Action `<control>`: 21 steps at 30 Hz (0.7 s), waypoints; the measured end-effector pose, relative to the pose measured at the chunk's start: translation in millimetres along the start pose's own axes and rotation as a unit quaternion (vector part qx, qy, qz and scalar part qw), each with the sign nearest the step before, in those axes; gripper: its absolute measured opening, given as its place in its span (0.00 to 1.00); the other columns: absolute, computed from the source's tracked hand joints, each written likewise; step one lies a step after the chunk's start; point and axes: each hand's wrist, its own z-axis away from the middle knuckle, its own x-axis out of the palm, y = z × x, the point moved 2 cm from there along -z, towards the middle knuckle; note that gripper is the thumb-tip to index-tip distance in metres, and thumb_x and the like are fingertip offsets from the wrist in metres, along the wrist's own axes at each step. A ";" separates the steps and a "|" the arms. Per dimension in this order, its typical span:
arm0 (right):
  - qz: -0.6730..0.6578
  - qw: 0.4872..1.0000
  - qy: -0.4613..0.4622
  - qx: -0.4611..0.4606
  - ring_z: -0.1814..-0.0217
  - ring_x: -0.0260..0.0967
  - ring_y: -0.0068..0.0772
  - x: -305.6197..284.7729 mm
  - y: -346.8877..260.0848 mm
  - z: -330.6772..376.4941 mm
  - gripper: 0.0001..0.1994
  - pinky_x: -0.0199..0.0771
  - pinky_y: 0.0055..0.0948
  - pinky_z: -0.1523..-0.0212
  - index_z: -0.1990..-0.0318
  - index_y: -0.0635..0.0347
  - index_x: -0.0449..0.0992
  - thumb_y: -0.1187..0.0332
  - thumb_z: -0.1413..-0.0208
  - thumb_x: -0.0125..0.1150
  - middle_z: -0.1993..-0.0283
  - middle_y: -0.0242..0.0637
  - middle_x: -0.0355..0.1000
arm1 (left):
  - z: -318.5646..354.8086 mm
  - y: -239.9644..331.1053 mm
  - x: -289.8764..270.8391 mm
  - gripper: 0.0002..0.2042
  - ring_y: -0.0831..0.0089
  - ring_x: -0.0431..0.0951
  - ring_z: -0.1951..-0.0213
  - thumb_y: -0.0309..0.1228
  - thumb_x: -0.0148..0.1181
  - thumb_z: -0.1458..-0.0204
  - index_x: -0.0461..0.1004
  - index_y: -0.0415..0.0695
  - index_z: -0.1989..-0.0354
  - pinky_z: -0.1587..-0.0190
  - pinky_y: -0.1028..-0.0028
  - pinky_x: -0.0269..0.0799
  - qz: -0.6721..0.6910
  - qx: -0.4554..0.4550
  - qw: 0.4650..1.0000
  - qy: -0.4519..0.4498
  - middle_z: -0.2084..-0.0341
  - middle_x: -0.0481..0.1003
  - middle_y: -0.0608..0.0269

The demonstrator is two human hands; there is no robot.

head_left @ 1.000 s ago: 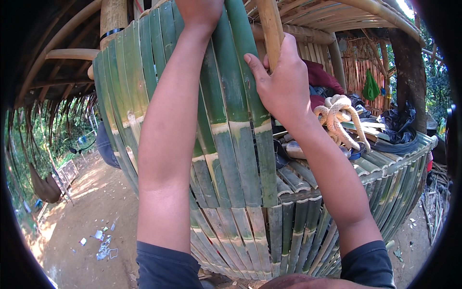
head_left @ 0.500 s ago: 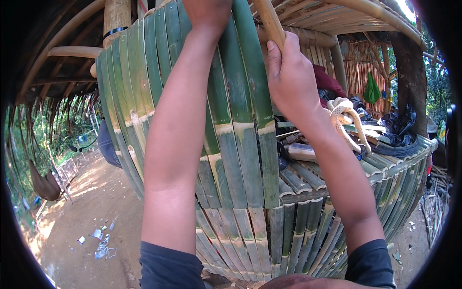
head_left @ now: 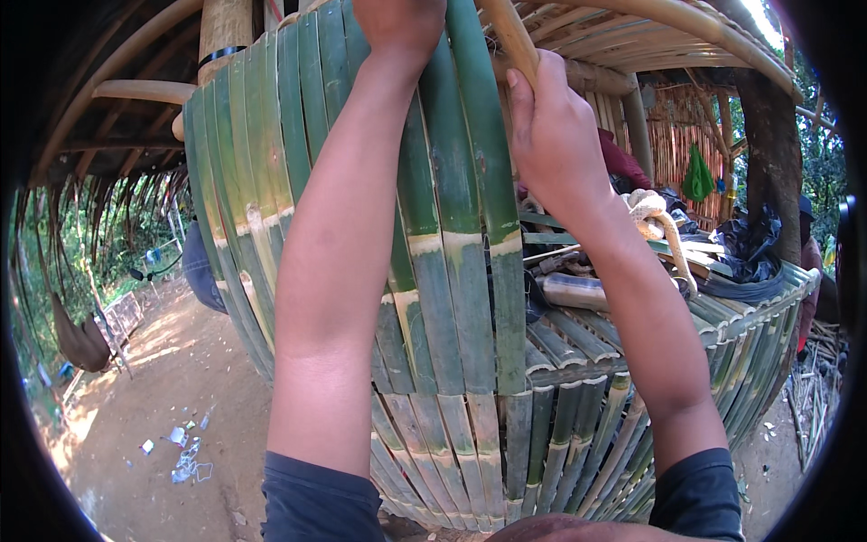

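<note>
My right hand [head_left: 560, 144] is closed round a pale wooden handle [head_left: 510, 36], its thumb laid along the wood. The handle's upper end runs out of the picture, so I cannot tell what tool it belongs to. Against the top of a wall of split green bamboo slats [head_left: 442, 181] rests my left hand [head_left: 402, 23]. The upper edge of the picture cuts off its fingers, and whatever they hold is hidden. The upright slats stand side by side with narrow gaps, and my left forearm crosses in front of several of them.
Right of the wall is a bamboo platform [head_left: 578, 339] bearing a coiled pale rope [head_left: 650, 212] and black plastic [head_left: 750, 235]. A thick bamboo post [head_left: 224, 45] rises behind at left. Litter [head_left: 185, 456] lies on the dirt floor. Another person [head_left: 806, 262] shows at the far right.
Both my hands have shifted slightly to the right, the right one still round the handle. The view has moved a little, and a person has come into sight at the far right.
</note>
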 end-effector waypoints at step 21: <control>0.012 1.000 -0.009 -0.003 0.62 0.74 0.74 -1.1 -1.5 -5.7 0.13 0.72 0.62 0.65 0.55 0.69 0.61 0.65 0.28 0.51 0.66 0.66 0.75 | 0.7 -4.0 3.4 0.11 0.51 0.84 0.67 0.34 0.72 0.48 0.79 0.42 0.63 0.63 0.55 0.78 -0.038 0.002 0.999 0.013 0.70 0.83 0.51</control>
